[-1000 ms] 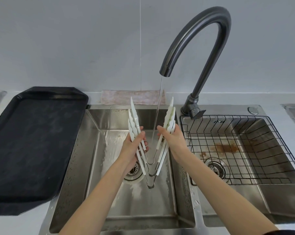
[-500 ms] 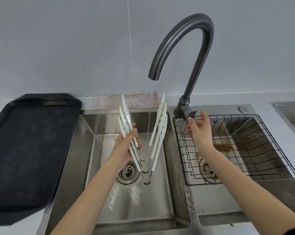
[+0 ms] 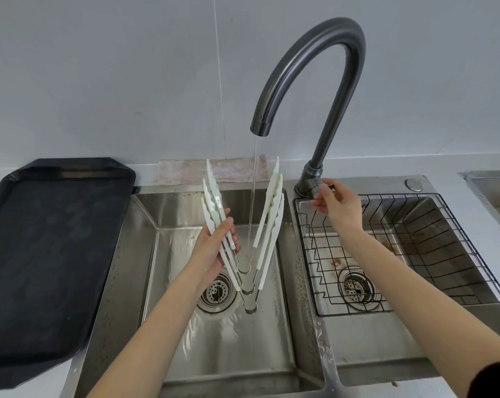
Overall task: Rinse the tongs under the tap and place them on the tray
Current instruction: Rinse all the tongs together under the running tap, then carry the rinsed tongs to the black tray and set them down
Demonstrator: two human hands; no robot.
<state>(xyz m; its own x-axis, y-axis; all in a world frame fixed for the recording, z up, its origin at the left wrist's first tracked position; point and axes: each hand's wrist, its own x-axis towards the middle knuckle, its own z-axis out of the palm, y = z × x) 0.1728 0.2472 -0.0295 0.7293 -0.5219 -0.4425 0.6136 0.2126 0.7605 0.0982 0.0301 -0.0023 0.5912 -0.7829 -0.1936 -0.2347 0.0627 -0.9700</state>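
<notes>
- Left hand [image 3: 214, 248] grips the left arms of the tongs [image 3: 244, 239] — several white pairs bunched together, fingers curled round them, thumb across the front.
- The tongs stand spread in a V over the left sink basin [image 3: 168, 282], white tips pointing to 12 o'clock, metal hinge loops at 6 o'clock just beside the drain [image 3: 215, 294]. Right arms of the V hang free, untouched.
- Thin water stream [image 3: 253, 196] falls from the spout of the dark gooseneck tap [image 3: 309, 70] and passes between the two sides of the V, reaching the uppermost hinge loop.
- Right hand [image 3: 339, 209] is at the tap lever [image 3: 325, 186] at the tap's base, about 2 o'clock from the tongs; fingertips pinch the lever, remaining fingers loosely curled.
- Black tray [image 3: 50, 254] lies on the tabletop [image 3: 478, 225] at 9 o'clock from the basin, well apart from the tongs.
- Wire rack [image 3: 432, 245] sits in the right basin, at 3 o'clock.
- Pinkish cloth [image 3: 180, 175] lies at 12 o'clock behind the left basin, against the wall.
</notes>
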